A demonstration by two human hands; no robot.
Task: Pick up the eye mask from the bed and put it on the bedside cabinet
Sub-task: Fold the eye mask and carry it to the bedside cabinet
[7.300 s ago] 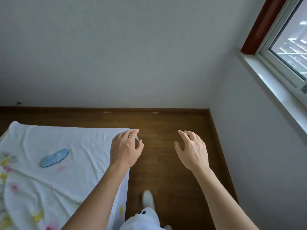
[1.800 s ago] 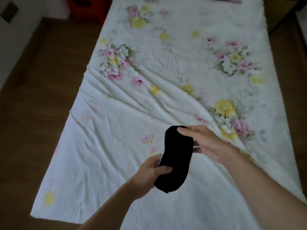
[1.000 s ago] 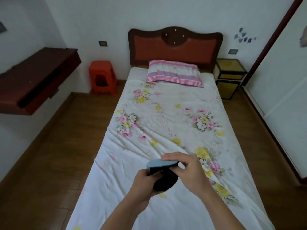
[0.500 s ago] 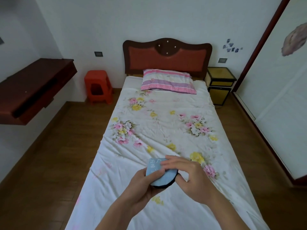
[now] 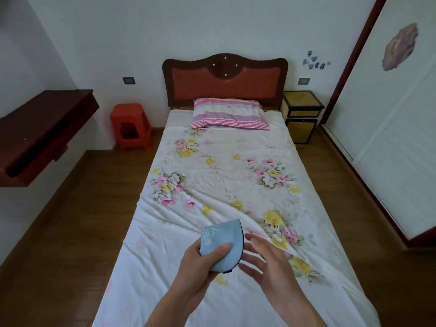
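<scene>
Left grip (image 5: 200,260) clasps folded eye mask (image 5: 223,244) upright, rounded end up; right hand (image 5: 264,263) released.

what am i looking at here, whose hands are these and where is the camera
There is no machine here: a person wears a camera on the head, looking forward and down, so you see their own two arms. The left hand holds a folded blue eye mask. The right hand is open beside it, not gripping. Below them is a bed with a flowered sheet and a striped pillow. The bedside cabinet, where the mask should go, stands at the far right of the headboard.
</scene>
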